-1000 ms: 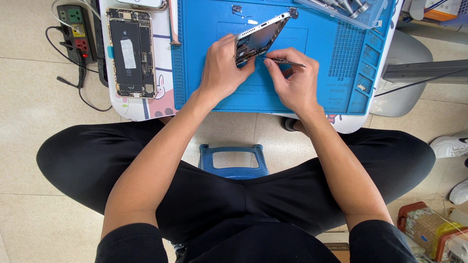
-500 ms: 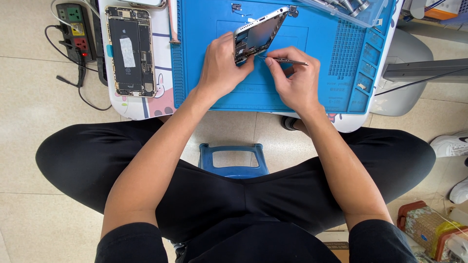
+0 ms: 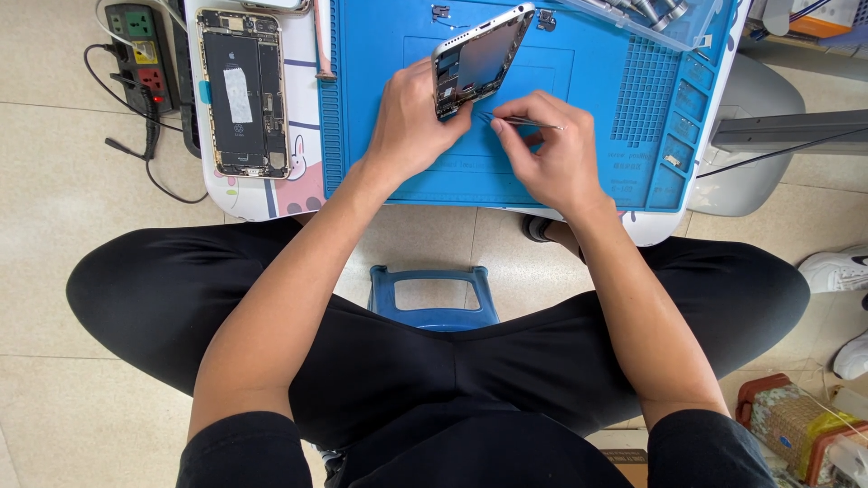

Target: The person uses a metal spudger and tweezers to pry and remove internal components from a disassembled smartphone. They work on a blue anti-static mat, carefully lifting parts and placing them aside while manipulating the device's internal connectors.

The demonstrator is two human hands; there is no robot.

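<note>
Blue mat (image 3: 380, 54) bare left of the tilted phone frame (image 3: 479, 59); far edge crowded by small parts (image 3: 441, 11) and, apparently, tools (image 3: 633, 11); opened phone (image 3: 242, 90) blocks left.

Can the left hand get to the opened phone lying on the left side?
Probably yes. The left hand holds a tilted phone frame, but the opened phone lies close beside it on the table, nothing between them; it would need to let go first.

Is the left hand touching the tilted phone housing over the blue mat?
Touching. The head view shows the left hand with its fingers wrapped on the lower end of the tilted phone housing, holding it above the blue mat.
</note>
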